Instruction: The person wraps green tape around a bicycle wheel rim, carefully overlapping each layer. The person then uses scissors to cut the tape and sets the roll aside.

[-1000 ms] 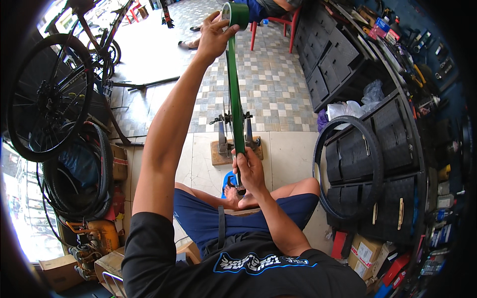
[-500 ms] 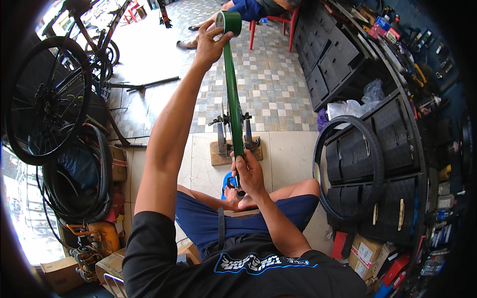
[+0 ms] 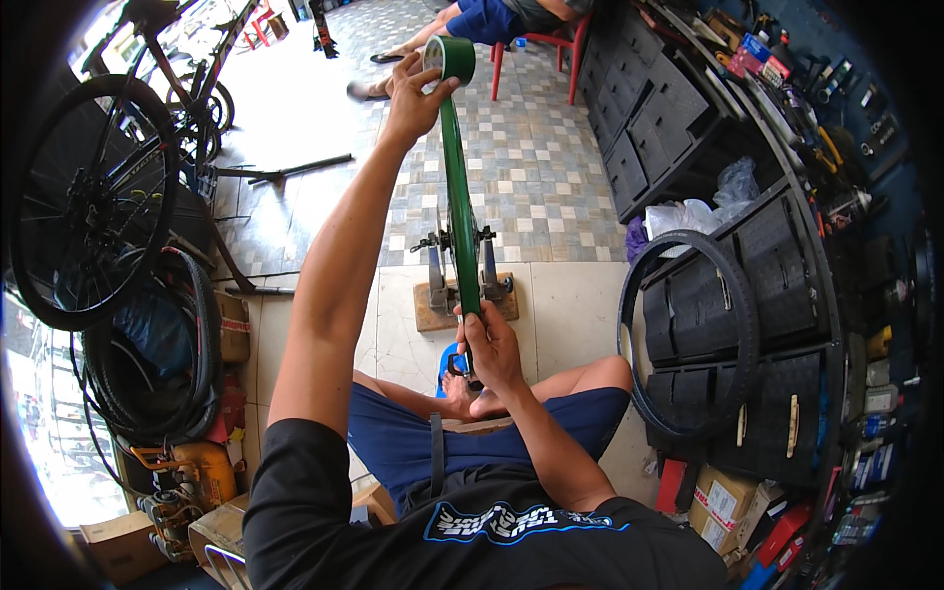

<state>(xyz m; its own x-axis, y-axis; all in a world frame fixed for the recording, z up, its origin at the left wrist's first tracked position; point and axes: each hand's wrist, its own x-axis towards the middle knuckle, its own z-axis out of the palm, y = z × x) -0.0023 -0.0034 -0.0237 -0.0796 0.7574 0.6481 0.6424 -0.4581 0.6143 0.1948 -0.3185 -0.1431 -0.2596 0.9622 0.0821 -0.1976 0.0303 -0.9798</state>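
My left hand (image 3: 411, 100) is stretched far out in front and grips a roll of green tape (image 3: 451, 57). A long strip of the green tape (image 3: 458, 197) runs taut from the roll down along a wheel rim seen edge-on. The rim stands in a metal truing stand (image 3: 489, 275) on a wooden base (image 3: 425, 315) on the floor. My right hand (image 3: 489, 349) holds the near end of the strip pressed on the rim, just above my knees and bare feet.
A bicycle (image 3: 93, 197) and a pile of tyres (image 3: 157, 344) stand at the left, with an orange compressor (image 3: 202, 472) below them. A tyre (image 3: 688, 334) leans on black shelves at the right. Another person sits on a red chair (image 3: 536, 44) at the far end.
My left hand with the roll has drifted slightly lower and leftward in the picture. The strip stays taut. My right hand stays on the rim.
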